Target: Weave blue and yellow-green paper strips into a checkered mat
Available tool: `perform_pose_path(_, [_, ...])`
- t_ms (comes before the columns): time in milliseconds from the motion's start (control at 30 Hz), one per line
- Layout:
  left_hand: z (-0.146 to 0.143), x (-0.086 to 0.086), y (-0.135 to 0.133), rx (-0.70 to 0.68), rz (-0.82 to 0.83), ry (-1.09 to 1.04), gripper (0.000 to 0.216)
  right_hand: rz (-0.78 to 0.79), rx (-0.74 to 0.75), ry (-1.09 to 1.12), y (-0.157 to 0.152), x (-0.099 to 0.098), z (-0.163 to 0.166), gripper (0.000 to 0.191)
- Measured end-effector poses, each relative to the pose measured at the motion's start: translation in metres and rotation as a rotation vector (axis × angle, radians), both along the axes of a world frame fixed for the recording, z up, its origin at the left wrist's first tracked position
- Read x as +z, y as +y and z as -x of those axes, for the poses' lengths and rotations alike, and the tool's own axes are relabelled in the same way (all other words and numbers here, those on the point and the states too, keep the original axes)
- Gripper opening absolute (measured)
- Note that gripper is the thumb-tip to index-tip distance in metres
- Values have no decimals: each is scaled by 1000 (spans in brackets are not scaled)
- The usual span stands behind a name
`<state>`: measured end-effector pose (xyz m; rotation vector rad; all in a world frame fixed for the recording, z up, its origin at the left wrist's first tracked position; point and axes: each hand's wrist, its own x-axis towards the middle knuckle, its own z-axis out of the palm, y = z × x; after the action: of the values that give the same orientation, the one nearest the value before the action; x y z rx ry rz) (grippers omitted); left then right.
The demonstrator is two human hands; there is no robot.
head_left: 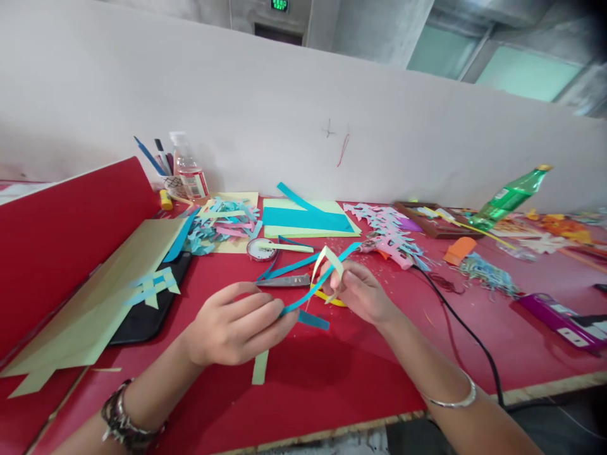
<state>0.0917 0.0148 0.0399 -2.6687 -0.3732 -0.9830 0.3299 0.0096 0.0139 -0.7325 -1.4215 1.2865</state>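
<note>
Readable writing is limited to the word EXIT on a green lit sign (279,5), high beyond the scissors (284,281). Far left of the scissors, a clear bottle (183,155) bears a red and white label, lettering too small to read. Far right of them, a green bottle (512,196) leans; its label is likewise illegible.

The left hand (244,325), in front of the scissors and to their left, is nearly closed, fingers curled together over the lower end of a blue paper strip (310,292). The right hand (363,291), to the right of the scissors' blades, is in a narrow pinch, thumb and fingers at a pale yellow strip (327,256). The exact contact of its fingertips is partly hidden.

The blue strip slants upward from the left hand, passing in front of the scissors and on beyond the right hand. It is narrow, slightly curved and plain. The pale strip is bent to a peak where it crosses the blue one, just right of the blades.

In front of the scissors lie a short blue piece (313,320) and a pale offcut (259,368). Beyond them sits a paper stack (303,218), blue over pale; beyond and left, a heap of clippings (227,221).
</note>
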Motion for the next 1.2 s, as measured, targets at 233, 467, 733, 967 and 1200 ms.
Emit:
perform_pose_path(233, [-5,-9,5,25,65,-214,19,-144,-40,-227,-1,11,13,21])
perform_pose_path(467, [-18,-10,-3,59,386,-412,15,34,54,-170,-6,2,25,20])
perform_pose_path(733, [-24,-18,-5,210,640,-563,12,175,179,92,-2,-9,36,33])
perform_pose_path(967, [-30,-21,-5,125,1067,-640,24,215,182,-22,-6,-9,34,31])
perform_pose_path(1200, [-33,-21,-2,118,1176,-626,23,8,72,-238,-10,-1,38,24])
